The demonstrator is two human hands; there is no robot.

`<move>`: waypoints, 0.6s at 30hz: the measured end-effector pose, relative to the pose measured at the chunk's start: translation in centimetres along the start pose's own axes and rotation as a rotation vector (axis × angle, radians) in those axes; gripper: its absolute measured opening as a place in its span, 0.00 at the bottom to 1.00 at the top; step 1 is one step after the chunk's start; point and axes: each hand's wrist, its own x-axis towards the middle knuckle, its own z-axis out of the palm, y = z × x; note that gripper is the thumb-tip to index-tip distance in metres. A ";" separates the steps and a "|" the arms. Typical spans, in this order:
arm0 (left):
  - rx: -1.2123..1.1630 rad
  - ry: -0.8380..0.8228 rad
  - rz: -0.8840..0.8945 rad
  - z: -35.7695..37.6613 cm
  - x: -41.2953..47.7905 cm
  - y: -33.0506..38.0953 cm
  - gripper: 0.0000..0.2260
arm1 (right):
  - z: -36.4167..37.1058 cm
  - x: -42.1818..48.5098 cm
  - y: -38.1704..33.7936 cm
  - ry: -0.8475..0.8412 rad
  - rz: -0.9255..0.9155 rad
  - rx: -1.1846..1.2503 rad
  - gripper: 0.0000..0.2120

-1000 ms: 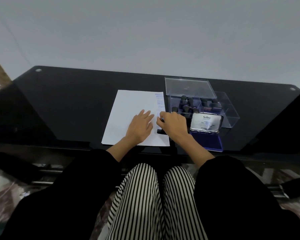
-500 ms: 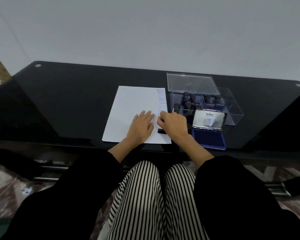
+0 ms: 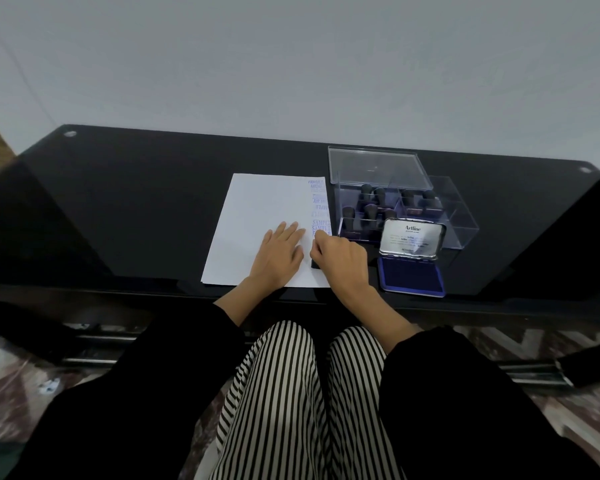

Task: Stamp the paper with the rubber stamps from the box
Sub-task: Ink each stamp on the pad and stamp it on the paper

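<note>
While the stamp's down: right hand (image 3: 340, 261) has barely budged over the last second, only the view bobbed a bit, so I reckon it's one long press and the new print isn't showing yet
Right hand grip: fingers curled down over the rubber stamp (image 3: 314, 264), just its dark base peeking out at the fist's left edge
Stamp spot: on the paper (image 3: 257, 216) near its lower right corner, directly under the column of blue prints (image 3: 319, 209), just below frame centre
Left hand (image 3: 279, 258): lying flat with straight fingers, pinning the sheet, just left of the right hand
Task read: that column's nearly at the bottom edge, so later prints probably need a fresh column
Clear box (image 3: 465, 220): right of the paper, spare stamps (image 3: 368, 194) standing inside
Ink pad (image 3: 409, 277): lid up, in front of the box, right beside the right wrist
</note>
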 end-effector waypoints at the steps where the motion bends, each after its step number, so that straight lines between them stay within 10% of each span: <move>1: 0.001 -0.001 0.000 0.0 0.0 0.0 0.20 | -0.2 -0.2 -0.3 0.021 0.018 -0.006 0.19; 13: 0.003 -0.004 -0.002 0.1 0.0 0.0 0.20 | 0.2 -0.9 -0.3 0.151 -0.028 -0.063 0.26; 18: 0.014 0.010 0.005 0.1 -0.1 -0.1 0.20 | 0.4 1.1 0.5 -0.065 -0.031 -0.034 0.14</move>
